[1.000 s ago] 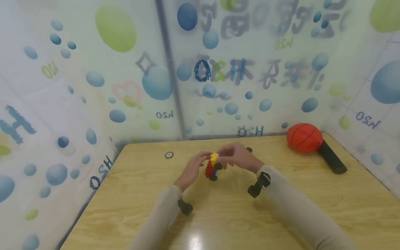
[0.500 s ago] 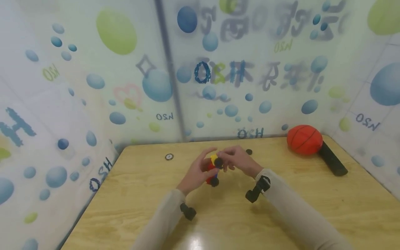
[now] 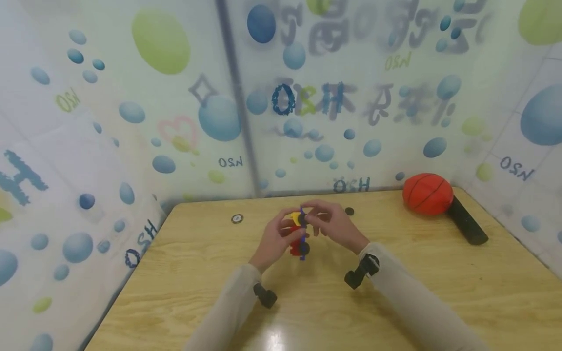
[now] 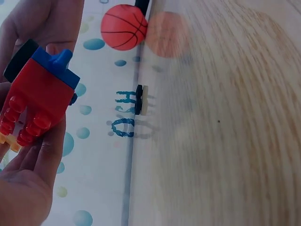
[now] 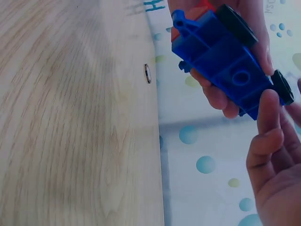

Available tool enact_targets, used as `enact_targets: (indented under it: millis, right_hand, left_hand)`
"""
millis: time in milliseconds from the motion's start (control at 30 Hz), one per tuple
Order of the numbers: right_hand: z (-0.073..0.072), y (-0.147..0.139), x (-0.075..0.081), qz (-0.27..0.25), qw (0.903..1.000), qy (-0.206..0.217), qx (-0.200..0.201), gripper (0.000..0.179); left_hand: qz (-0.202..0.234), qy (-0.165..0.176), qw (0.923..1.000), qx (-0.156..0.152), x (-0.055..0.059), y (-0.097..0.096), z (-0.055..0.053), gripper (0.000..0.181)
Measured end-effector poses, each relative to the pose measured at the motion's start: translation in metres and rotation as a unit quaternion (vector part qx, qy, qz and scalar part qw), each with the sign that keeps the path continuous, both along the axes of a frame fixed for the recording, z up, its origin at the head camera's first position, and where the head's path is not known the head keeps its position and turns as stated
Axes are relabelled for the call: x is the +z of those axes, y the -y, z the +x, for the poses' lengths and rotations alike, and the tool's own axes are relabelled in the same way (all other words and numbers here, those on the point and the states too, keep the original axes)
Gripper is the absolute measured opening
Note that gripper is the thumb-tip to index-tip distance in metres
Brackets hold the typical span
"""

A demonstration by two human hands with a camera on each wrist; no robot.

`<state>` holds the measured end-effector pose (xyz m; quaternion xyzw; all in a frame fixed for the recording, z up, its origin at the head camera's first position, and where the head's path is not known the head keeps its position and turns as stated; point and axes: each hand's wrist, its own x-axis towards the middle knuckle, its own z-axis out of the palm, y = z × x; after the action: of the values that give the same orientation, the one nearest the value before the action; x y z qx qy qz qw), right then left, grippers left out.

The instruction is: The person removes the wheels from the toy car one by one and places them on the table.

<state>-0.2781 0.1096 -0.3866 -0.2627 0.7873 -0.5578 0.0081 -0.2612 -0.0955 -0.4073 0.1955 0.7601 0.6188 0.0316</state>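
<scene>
A toy block car [image 3: 296, 247] is held on end above the table, with red and yellow bricks on a blue chassis [image 5: 221, 56]. My left hand [image 3: 270, 242] grips it around the red brick [image 4: 42, 92], thumb across the near side. At the car's upper end, my right hand [image 3: 338, 225] pinches a black wheel [image 5: 283, 87], one fingertip also against the chassis edge. Another black wheel [image 5: 239, 24] sits at the other end of the same side. A bare blue axle stub [image 5: 184, 66] sticks out opposite.
Two loose wheels lie on the wooden table [image 3: 197, 292]: one pale-centred wheel [image 3: 237, 219] to the left, one black wheel [image 3: 349, 211] behind my right hand. A red basketball-patterned ball [image 3: 428, 194] and a black bar [image 3: 467, 222] lie far right. A printed wall [image 3: 303, 161] closes the back.
My left hand has shifted from the car's upper end to around the red brick. The car has turned so its wheels face right. My right fingers stay at the upper wheel.
</scene>
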Motion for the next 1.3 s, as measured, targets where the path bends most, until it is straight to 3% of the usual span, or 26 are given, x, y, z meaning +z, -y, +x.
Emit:
enact_targets:
  millis: [233, 400, 567, 900, 1133, 1300]
  right_hand:
    - [0.0027, 0.0048, 0.0009, -0.006, 0.9992, -0.036, 0.014, 0.034]
    - [0.0021, 0.0060, 0.0000, 0.005, 0.9993, -0.038, 0.006, 0.031]
    - [0.0004, 0.0061, 0.0006, 0.011, 0.9992, -0.037, 0.007, 0.027]
    - [-0.0028, 0.0070, 0.0026, 0.012, 0.9998, -0.012, 0.014, 0.015]
    - [-0.0046, 0.0054, 0.0023, 0.019, 0.9997, -0.008, 0.013, 0.012]
    - [-0.0038, 0.0029, -0.0003, 0.013, 0.9995, 0.026, 0.008, 0.012]
  left_hand:
    - [-0.013, -0.004, 0.9997, 0.022, 0.0008, -0.0020, -0.0007, 0.048]
    - [-0.009, -0.005, 0.9999, 0.014, -0.0018, -0.0024, -0.0004, 0.048]
    - [-0.035, -0.009, 0.9989, 0.031, -0.0028, -0.0031, 0.0010, 0.048]
    - [-0.087, -0.042, 0.9939, 0.054, 0.0009, -0.0051, 0.0039, 0.045]
    - [-0.100, -0.023, 0.9934, 0.051, 0.0039, -0.0054, 0.0041, 0.046]
    - [-0.105, -0.015, 0.9937, 0.035, 0.0016, -0.0068, 0.0036, 0.044]
